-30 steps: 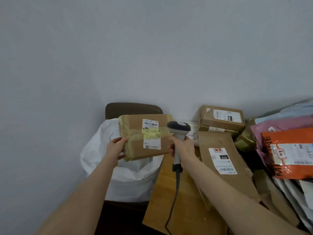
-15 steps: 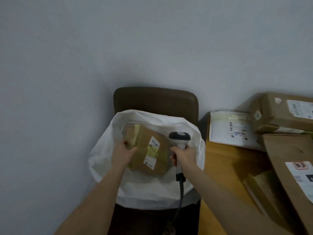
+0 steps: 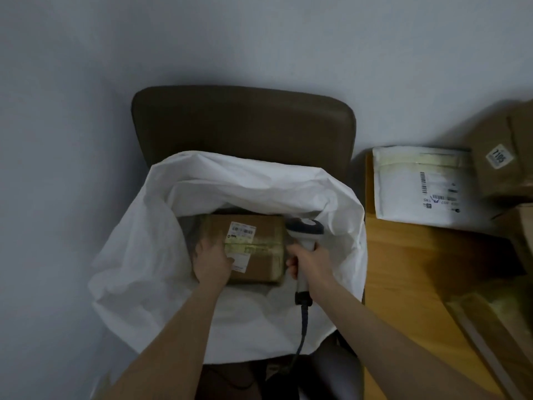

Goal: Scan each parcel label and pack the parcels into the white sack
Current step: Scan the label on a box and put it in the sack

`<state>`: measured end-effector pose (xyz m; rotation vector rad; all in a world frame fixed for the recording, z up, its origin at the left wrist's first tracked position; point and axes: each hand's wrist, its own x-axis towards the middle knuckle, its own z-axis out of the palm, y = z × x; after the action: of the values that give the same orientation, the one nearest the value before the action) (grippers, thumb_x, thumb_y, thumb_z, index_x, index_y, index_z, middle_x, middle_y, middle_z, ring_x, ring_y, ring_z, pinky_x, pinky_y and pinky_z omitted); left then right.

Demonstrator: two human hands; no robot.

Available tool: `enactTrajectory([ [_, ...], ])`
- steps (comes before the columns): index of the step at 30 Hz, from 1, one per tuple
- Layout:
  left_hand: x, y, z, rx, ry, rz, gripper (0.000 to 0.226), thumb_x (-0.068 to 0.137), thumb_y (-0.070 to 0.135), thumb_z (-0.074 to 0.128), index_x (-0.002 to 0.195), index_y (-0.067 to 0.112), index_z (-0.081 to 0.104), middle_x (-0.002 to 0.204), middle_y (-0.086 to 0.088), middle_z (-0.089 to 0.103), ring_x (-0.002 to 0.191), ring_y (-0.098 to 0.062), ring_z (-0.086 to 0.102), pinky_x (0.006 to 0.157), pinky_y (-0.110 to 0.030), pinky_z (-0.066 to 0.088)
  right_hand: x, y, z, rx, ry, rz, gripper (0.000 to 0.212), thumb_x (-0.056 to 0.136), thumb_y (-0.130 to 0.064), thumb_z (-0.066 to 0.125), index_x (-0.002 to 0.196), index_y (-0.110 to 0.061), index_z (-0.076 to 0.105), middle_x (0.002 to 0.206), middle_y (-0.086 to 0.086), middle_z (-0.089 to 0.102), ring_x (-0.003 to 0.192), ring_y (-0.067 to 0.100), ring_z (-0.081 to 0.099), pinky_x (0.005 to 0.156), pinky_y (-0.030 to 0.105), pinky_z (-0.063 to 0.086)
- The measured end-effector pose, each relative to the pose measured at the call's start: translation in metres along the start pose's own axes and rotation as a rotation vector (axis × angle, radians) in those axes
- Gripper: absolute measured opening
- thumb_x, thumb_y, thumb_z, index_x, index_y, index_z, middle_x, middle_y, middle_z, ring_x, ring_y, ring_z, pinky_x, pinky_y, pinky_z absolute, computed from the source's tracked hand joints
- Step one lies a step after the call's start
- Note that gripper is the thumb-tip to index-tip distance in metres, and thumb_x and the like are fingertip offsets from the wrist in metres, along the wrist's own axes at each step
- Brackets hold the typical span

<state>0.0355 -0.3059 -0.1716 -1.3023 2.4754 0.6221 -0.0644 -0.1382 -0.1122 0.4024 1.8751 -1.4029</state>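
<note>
Sack (image 3: 138,269) on chair (image 3: 242,125), mouth wide, walls slumped and soft, likely to fold in; one box (image 3: 259,255) lies inside, label up, other contents too dim to tell. Box looks like stiff taped cardboard, probably light enough for one hand, tape maybe slick, so best taken at edges or a corner; left hand (image 3: 212,264) curls over its near-left corner. Right hand (image 3: 310,262) grips scanner (image 3: 304,228) handle, just beside box's right edge

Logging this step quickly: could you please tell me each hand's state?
Left hand: holds the taped brown cardboard parcel in the white sack.
Right hand: grips the white corded barcode scanner.
</note>
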Motion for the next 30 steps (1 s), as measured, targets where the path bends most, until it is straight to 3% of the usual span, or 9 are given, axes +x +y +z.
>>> enactTrajectory([
  [2, 0.000, 0.006, 0.007, 0.043, -0.099, 0.009, 0.064, 0.091, 0.025, 0.060, 0.147, 0.020, 0.030, 0.153, -0.013, 0.023, 0.138, -0.033, 0.025, 0.110, -0.044, 0.031, 0.000, 0.001, 0.000, 0.005, 0.009, 0.014, 0.009, 0.082, -0.013, 0.067, 0.079, -0.008, 0.061, 0.061, 0.012, 0.060, 0.048, 0.019, 0.052, 0.056, 0.033, 0.047],
  [8, -0.014, 0.044, -0.019, -0.014, -0.104, 0.087, 0.053, 0.090, 0.021, 0.060, 0.140, 0.015, 0.041, 0.141, -0.013, 0.036, 0.122, -0.031, 0.045, 0.095, -0.039, 0.043, -0.029, -0.019, -0.015, 0.082, -0.003, 0.001, 0.010, 0.086, -0.008, 0.066, 0.079, -0.007, 0.058, 0.056, 0.009, 0.054, 0.041, 0.014, 0.048, 0.043, 0.025, 0.045],
  [15, -0.080, 0.103, -0.065, -0.055, -0.015, 0.255, 0.045, 0.091, 0.014, 0.055, 0.135, 0.013, 0.046, 0.142, -0.013, 0.037, 0.125, -0.030, 0.043, 0.103, -0.041, 0.040, -0.089, -0.043, -0.062, 0.180, -0.042, 0.062, 0.014, 0.086, -0.015, 0.068, 0.081, -0.005, 0.060, 0.055, 0.008, 0.060, 0.047, 0.017, 0.054, 0.048, 0.028, 0.050],
  [22, -0.201, 0.166, -0.082, 0.017, 0.124, 0.321, 0.032, 0.094, 0.022, 0.056, 0.124, 0.015, 0.050, 0.131, -0.008, 0.049, 0.119, -0.024, 0.049, 0.103, -0.038, 0.043, -0.166, -0.033, -0.159, 0.271, -0.135, 0.009, 0.012, 0.088, -0.011, 0.065, 0.088, -0.001, 0.058, 0.045, 0.006, 0.057, 0.037, 0.015, 0.050, 0.041, 0.023, 0.046],
  [27, -0.284, 0.215, -0.069, 0.018, 0.112, 0.408, 0.048, 0.093, 0.021, 0.057, 0.138, 0.013, 0.042, 0.141, -0.011, 0.039, 0.127, -0.027, 0.042, 0.102, -0.036, 0.040, -0.216, -0.015, -0.245, 0.244, -0.101, -0.051, 0.011, 0.087, -0.011, 0.064, 0.083, -0.003, 0.057, 0.043, 0.005, 0.053, 0.040, 0.017, 0.046, 0.041, 0.024, 0.041],
  [30, -0.325, 0.249, -0.057, 0.042, 0.134, 0.451, 0.043, 0.093, 0.020, 0.056, 0.134, 0.011, 0.046, 0.138, -0.012, 0.042, 0.123, -0.027, 0.046, 0.097, -0.036, 0.042, -0.238, -0.006, -0.298, 0.231, -0.071, -0.094, 0.012, 0.087, -0.011, 0.064, 0.081, -0.002, 0.059, 0.044, 0.006, 0.053, 0.040, 0.018, 0.046, 0.042, 0.025, 0.041],
])
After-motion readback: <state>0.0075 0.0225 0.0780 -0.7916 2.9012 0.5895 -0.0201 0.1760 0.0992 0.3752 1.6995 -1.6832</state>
